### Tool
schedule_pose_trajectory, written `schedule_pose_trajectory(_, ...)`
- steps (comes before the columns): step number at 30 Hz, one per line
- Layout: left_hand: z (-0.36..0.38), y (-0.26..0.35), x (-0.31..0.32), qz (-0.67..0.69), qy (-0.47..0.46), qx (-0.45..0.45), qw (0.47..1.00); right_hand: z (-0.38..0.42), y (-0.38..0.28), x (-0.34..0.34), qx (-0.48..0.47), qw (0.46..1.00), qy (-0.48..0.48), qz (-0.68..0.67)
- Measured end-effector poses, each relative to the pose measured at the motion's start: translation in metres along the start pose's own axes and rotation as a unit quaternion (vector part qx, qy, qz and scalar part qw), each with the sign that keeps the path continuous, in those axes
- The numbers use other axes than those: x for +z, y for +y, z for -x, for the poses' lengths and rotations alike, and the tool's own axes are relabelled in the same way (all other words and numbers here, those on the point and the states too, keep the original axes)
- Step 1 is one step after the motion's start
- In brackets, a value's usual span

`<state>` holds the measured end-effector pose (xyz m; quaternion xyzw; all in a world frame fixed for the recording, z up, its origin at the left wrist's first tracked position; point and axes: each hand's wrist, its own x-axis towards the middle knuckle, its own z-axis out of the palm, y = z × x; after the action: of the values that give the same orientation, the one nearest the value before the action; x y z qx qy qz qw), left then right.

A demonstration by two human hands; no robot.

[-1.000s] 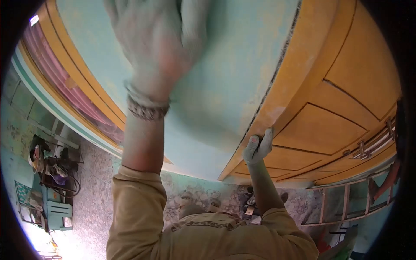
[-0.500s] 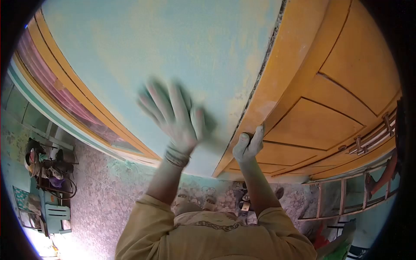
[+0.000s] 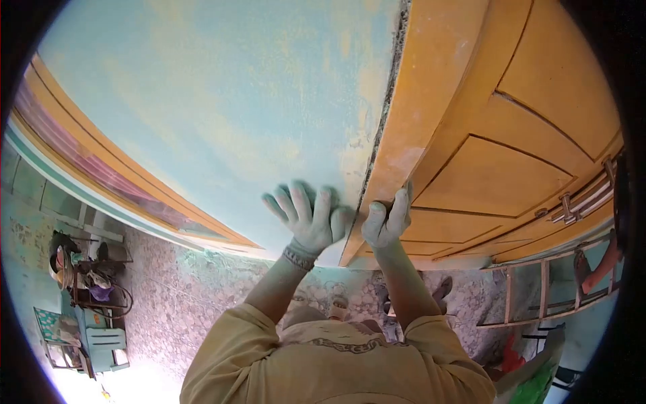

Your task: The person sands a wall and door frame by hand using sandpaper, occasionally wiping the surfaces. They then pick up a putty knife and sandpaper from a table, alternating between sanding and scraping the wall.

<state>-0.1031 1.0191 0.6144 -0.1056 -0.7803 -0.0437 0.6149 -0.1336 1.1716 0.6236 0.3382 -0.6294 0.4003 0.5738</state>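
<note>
Pale with dust, my left hand (image 3: 311,219) lies against the light blue wall (image 3: 229,101), its fingers spread and nothing seen in it. A band circles that wrist. My right hand (image 3: 387,219) grips the edge of the orange door frame (image 3: 410,121), thumb on the near face and fingers at the far side. Between wall and frame runs a dark, rough gap (image 3: 383,108). The orange panelled door (image 3: 498,175) stands just right of my right hand.
A window with pink curtains (image 3: 101,158) is at the left. A ladder (image 3: 544,289) stands at the right, with another person's foot (image 3: 582,269) on it. A loaded rack (image 3: 87,269) and a green chair (image 3: 106,340) stand at lower left on the speckled floor (image 3: 161,269).
My left hand has moved down and right along the wall, closer to the door frame. My right hand still holds the frame edge. The view has shifted slightly.
</note>
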Motion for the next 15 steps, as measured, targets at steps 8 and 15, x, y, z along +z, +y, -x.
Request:
schedule_pose_trajectory(8, -0.252, -0.048, -0.037, -0.048, 0.144, 0.101, 0.983, -0.005, -0.005, -0.001, 0.058, 0.998, 0.009, 0.017)
schedule_pose_trajectory(15, -0.005, 0.006, 0.001, -0.024, -0.053, 0.009, 0.998, -0.008, -0.002, 0.001, 0.044, 0.999, 0.019, -0.012)
